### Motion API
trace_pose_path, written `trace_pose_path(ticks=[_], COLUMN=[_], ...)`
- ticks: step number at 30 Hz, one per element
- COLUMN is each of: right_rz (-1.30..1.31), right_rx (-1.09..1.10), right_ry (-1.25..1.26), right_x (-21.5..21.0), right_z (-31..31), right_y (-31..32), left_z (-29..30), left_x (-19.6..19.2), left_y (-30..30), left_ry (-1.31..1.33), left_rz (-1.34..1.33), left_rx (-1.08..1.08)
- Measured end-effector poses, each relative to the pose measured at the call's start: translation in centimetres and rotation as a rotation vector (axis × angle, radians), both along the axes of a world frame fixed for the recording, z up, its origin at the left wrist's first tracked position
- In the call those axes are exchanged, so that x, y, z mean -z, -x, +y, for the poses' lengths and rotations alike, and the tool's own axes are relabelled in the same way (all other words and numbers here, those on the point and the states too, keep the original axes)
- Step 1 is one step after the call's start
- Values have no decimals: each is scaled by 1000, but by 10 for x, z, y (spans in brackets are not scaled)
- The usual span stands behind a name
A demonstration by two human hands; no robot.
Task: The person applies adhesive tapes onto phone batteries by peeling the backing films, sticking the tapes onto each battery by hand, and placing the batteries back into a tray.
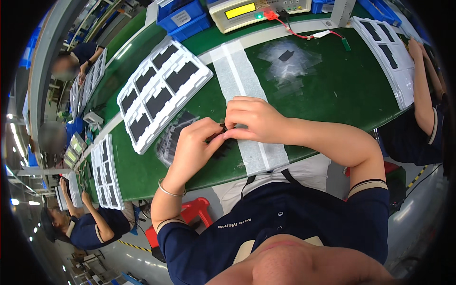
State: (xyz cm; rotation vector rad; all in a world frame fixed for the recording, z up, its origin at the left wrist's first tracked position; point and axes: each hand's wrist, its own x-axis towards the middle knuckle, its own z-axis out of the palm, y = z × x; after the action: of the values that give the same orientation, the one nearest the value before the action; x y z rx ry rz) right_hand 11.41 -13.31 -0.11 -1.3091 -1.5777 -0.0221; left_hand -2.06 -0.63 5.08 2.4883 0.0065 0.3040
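Note:
My left hand (197, 140) and my right hand (254, 118) meet over the green table, fingertips pinched together. Between them is a small dark piece (222, 128), mostly hidden by the fingers, so its kind does not show. A white strip of sheet material (237, 71) runs across the table under my right hand. Beside my left hand lies a pile of clear film pieces (173, 140), with dark parts showing among them. Farther left, a white compartment tray (190, 92) holds several flat black rectangular pieces (181, 77).
Clear film sheets (297, 71) lie at the far right with a small black piece (286, 55) on them. Behind stands a test meter (256, 14) with a red lead (304, 36); blue bins (183, 21) sit beside it. Another tray (399, 76) is near a co-worker's arm (422, 90).

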Motion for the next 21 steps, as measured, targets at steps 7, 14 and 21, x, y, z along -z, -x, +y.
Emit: trace_pose_path(ticks=[7, 14, 21], right_rz=[-32, 530, -175], right_rx=[-48, -218, 41], right_ry=[112, 348, 92], right_x=[-4, -21, -7], right_z=[-7, -10, -4], right_y=[-16, -22, -27], left_z=[0, 12, 3], left_x=[-7, 6, 2], left_y=[-17, -18, -23], left_ry=[184, 558, 181], left_rz=[198, 245, -15], left_rx=[181, 97, 72])
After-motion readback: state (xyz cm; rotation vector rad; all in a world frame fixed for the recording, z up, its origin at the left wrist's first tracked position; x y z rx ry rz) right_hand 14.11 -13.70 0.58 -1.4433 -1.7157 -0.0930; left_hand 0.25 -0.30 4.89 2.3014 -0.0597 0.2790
